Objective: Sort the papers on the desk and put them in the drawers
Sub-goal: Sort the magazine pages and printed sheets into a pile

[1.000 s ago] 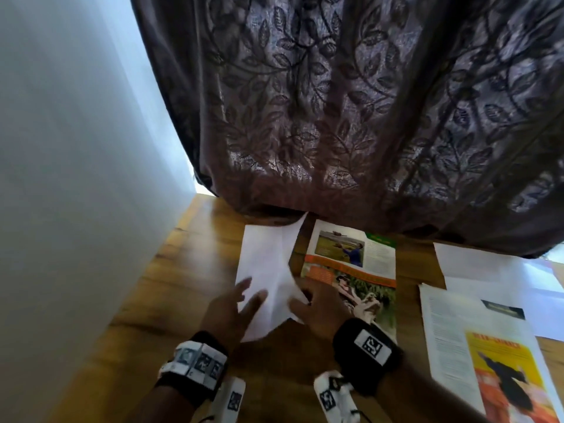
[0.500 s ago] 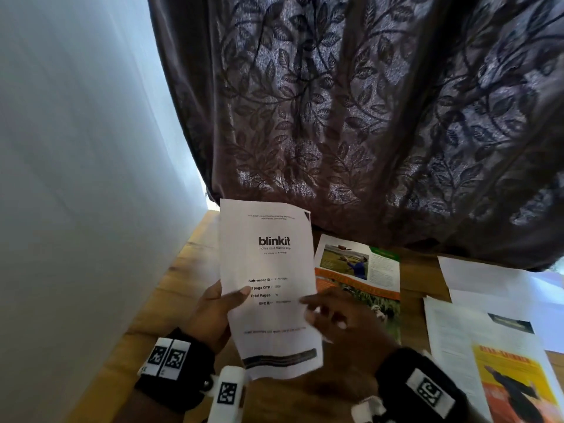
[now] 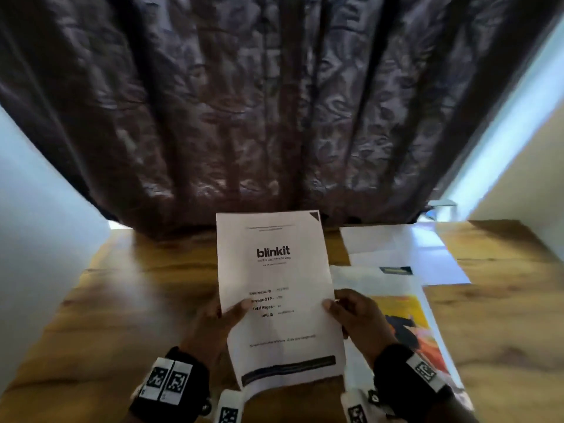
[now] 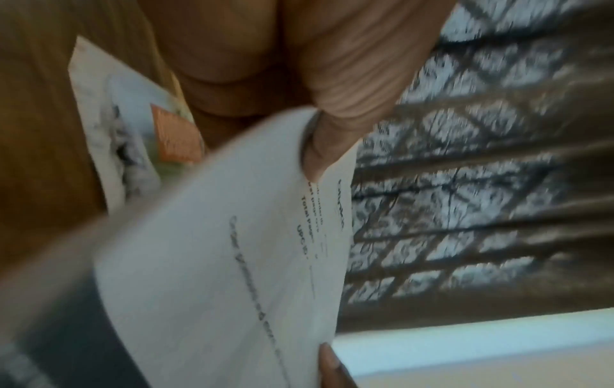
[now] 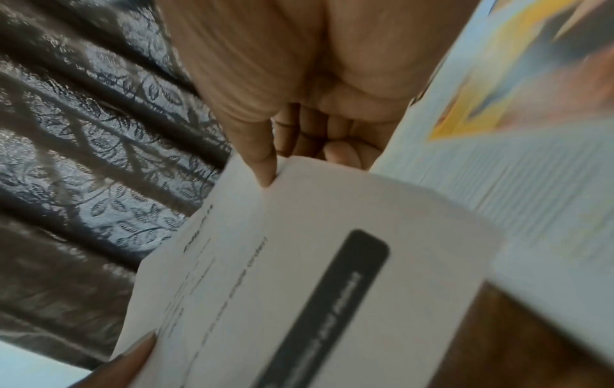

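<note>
I hold a white printed sheet headed "blinkit" (image 3: 274, 288) upright above the wooden desk (image 3: 122, 300). My left hand (image 3: 222, 319) pinches its left edge with the thumb on the front; my right hand (image 3: 345, 312) pinches its right edge the same way. The left wrist view shows the sheet (image 4: 216, 275) under my left thumb (image 4: 332, 131). In the right wrist view my right thumb (image 5: 259, 157) presses on the sheet (image 5: 315, 275). A colour page with a yellow and orange picture (image 3: 406, 325) lies flat to the right. No drawer is in view.
More white sheets (image 3: 396, 248) lie at the back right of the desk. A dark leaf-patterned curtain (image 3: 274, 102) hangs along the far edge. A pale wall (image 3: 36, 224) closes the left side. A magazine page (image 4: 133, 126) lies on the desk below my left hand.
The sheet was lifted off the desk and turned print side toward me. My right hand has taken hold of its right edge. The head view has swung to the right.
</note>
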### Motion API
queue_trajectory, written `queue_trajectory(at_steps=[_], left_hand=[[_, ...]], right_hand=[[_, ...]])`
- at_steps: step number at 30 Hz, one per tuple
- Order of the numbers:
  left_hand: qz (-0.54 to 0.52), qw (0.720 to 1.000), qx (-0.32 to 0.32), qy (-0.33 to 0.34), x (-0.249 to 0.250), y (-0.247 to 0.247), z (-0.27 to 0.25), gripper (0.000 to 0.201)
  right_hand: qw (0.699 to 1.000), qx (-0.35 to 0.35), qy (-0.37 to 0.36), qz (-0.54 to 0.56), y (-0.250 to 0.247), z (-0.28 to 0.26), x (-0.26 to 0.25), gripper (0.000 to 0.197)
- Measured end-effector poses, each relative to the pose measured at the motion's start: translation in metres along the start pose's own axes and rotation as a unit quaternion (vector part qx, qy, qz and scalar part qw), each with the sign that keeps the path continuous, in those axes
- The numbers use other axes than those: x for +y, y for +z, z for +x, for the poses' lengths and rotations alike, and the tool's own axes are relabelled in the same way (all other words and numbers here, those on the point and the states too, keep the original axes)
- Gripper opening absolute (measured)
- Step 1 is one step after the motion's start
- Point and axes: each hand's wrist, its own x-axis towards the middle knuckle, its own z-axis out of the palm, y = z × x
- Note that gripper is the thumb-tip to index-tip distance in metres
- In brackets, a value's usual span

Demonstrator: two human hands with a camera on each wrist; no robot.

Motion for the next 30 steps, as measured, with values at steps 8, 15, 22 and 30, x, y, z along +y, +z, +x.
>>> queue_trajectory(at_steps=[8,15,22,30], left_hand=[[0.264,0.962,-0.060,0.027,-0.070,0.112,0.041,0.039],[0.362,0.932,-0.012,0.006,-0.104,0.175,0.061,0.043],[0.371,0.928,0.025,0.008,-0.129,0.183,0.067,0.057],[0.438,0.899,-0.009,0.018,-0.134,0.181,0.067,0.079]], right_hand=[[0.967,0.094,-0.014,-0.235,-0.142,-0.018,0.063,0.007],[0.963,0.102,0.059,-0.243,-0.205,-0.018,0.094,0.016],[0.966,0.097,0.079,-0.226,-0.223,0.000,0.113,0.017],[0.956,0.074,0.084,-0.272,-0.220,0.005,0.114,0.040]])
